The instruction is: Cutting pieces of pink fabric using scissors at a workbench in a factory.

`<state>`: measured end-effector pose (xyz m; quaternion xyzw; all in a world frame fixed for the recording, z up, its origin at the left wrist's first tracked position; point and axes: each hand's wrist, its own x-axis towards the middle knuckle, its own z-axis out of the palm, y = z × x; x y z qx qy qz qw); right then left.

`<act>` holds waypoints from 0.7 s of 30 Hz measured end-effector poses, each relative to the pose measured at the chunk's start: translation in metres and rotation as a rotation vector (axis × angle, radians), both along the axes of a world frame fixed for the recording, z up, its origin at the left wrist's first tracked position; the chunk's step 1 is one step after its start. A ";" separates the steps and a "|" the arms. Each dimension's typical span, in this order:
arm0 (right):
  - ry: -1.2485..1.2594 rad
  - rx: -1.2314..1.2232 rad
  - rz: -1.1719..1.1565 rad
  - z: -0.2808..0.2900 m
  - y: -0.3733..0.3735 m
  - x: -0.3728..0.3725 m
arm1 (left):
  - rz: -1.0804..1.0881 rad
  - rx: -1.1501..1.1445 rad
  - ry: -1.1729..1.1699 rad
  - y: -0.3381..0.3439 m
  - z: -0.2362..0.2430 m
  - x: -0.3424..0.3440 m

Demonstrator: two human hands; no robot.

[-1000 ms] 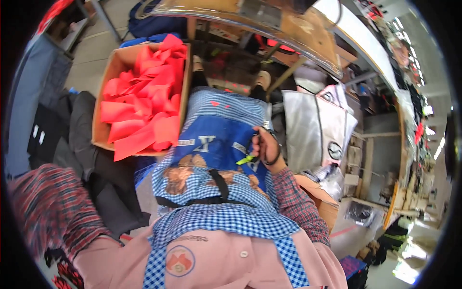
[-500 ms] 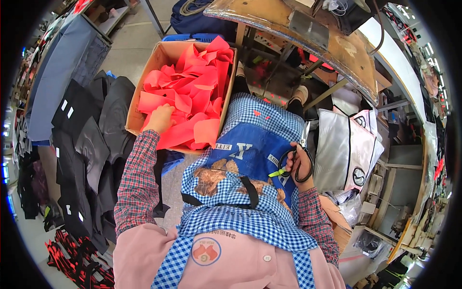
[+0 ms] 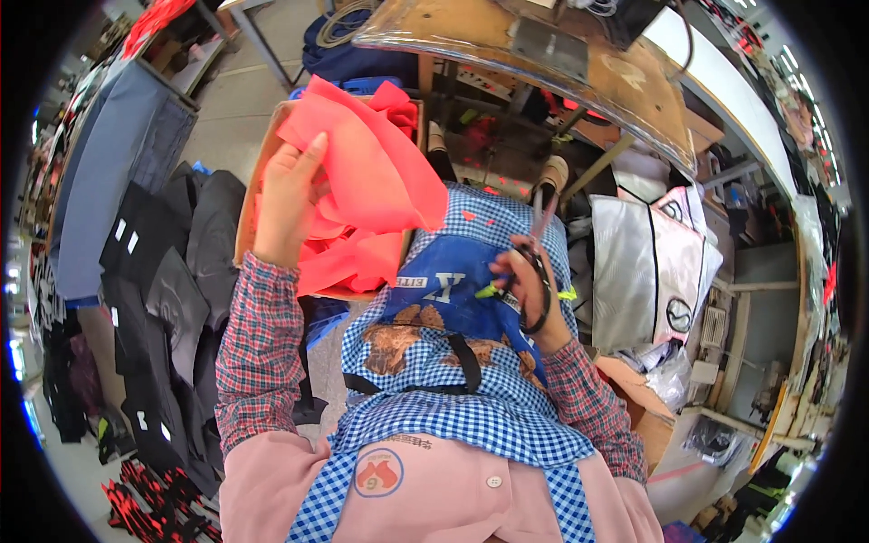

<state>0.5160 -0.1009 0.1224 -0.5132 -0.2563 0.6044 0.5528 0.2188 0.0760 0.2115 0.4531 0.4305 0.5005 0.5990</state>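
Observation:
A bright red-orange fabric piece is pinched in my left hand, thumb on top, raised above the carton. Below it, more pieces of the same fabric fill an open cardboard box, partly hidden by the lifted piece. My right hand is closed around the black handles of a pair of scissors over my lap. The scissors' blades point away from me and look blurred. A yellow-green tag or strip shows by the right fingers. Under that hand lies my blue checked apron.
Black garment pieces hang in a heap on the left. Ahead stands a wooden worktable with metal legs. Silvery-white bags lie at the right, near an opened carton. A blue bundle sits behind the box.
My left hand has risen out of the box's contents, bringing up a red-orange fabric piece. My right hand with the scissors has shifted left and slightly forward.

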 end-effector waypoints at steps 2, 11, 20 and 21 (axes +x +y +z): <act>0.022 0.085 0.061 0.017 0.007 -0.007 | -0.066 -0.124 -0.067 -0.011 -0.006 0.028; 0.458 0.024 0.112 0.026 0.026 -0.009 | -0.207 -0.189 -0.007 -0.056 -0.029 0.090; 0.809 -0.173 0.314 0.021 0.023 0.003 | -0.985 0.355 0.492 -0.052 0.002 0.086; 0.806 -0.168 0.305 0.021 0.022 0.004 | -1.011 0.424 0.524 -0.050 0.003 0.088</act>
